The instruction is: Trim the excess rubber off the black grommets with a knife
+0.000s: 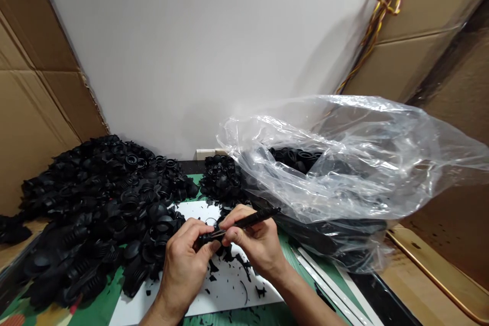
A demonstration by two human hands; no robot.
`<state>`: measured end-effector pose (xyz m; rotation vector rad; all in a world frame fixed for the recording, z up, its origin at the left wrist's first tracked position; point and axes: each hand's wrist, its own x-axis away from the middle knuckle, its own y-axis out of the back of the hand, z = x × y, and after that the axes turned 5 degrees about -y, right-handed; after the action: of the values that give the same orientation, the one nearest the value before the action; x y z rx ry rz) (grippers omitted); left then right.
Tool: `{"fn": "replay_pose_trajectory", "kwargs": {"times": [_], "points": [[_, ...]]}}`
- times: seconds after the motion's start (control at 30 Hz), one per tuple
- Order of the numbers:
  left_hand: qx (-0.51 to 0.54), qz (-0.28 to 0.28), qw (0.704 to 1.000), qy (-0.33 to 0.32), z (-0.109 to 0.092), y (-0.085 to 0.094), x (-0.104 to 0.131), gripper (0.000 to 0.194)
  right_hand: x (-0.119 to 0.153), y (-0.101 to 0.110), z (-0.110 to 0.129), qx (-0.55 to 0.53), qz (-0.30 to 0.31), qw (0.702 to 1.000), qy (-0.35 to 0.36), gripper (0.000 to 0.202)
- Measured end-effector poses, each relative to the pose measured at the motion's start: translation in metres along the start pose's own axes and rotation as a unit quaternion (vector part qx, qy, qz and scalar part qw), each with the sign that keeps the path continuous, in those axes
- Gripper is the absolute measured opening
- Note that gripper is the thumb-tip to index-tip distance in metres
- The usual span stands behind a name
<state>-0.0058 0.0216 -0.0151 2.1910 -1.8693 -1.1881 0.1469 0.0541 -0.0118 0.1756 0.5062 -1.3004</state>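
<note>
My left hand [185, 260] pinches a small black rubber part [203, 238] between thumb and fingers, over a white sheet [132, 305]. Gripped in my right hand [260, 244] like a pen is a slim black tool [257, 217] with a thin metal tip. That tip meets the rubber part; its exact shape is too small to tell. Black scraps [244, 265] lie scattered on the sheet beneath both hands. To the left of my left hand rises a large heap of ribbed black rubber parts [99, 198].
A clear plastic bag [355, 173] with black parts inside stands at the right. Behind my hands is a smaller black pile [221, 178]. White strips [328, 282] lie on the green mat [288, 252]. Cardboard [42, 76] flanks the left; twisted wires [376, 25] hang upper right.
</note>
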Motion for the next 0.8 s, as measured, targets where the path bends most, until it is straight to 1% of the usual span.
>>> {"fn": "replay_pose_trajectory", "kwargs": {"times": [0.27, 0.37, 0.47, 0.53, 0.6, 0.67, 0.7, 0.73, 0.8], "points": [[-0.019, -0.004, 1.000, -0.019, -0.001, 0.001, 0.002, 0.002, 0.001, -0.001, 0.004, 0.019, 0.001, 1.000, 0.002, 0.012], [-0.029, -0.010, 0.999, -0.033, -0.001, 0.001, 0.002, 0.003, 0.001, -0.002, 0.005, 0.000, 0.003, 1.000, -0.017, 0.012], [-0.040, -0.012, 0.998, -0.039, -0.001, -0.001, 0.002, 0.007, 0.001, -0.005, 0.003, -0.042, -0.004, 0.997, -0.069, 0.018], [-0.042, -0.014, 0.998, -0.044, -0.001, -0.001, 0.003, 0.009, 0.001, -0.007, -0.001, -0.094, -0.010, 0.987, -0.132, 0.025], [-0.040, -0.016, 0.998, -0.049, -0.001, -0.001, 0.003, 0.010, 0.000, -0.008, -0.004, -0.170, 0.006, 0.964, -0.206, 0.034], [-0.039, -0.020, 0.998, -0.052, -0.001, -0.001, 0.003, 0.010, 0.000, -0.008, -0.006, -0.233, 0.037, 0.937, -0.258, 0.040], [-0.039, -0.023, 0.998, -0.052, -0.001, -0.001, 0.002, 0.010, -0.001, -0.007, -0.007, -0.249, 0.044, 0.930, -0.266, 0.042], [-0.038, -0.025, 0.998, -0.049, 0.000, -0.001, 0.002, 0.010, -0.002, -0.005, -0.007, -0.253, 0.041, 0.930, -0.263, 0.042], [-0.035, -0.026, 0.998, -0.043, 0.000, -0.001, 0.002, 0.009, -0.004, -0.001, -0.006, -0.228, 0.012, 0.945, -0.236, 0.039]]}}
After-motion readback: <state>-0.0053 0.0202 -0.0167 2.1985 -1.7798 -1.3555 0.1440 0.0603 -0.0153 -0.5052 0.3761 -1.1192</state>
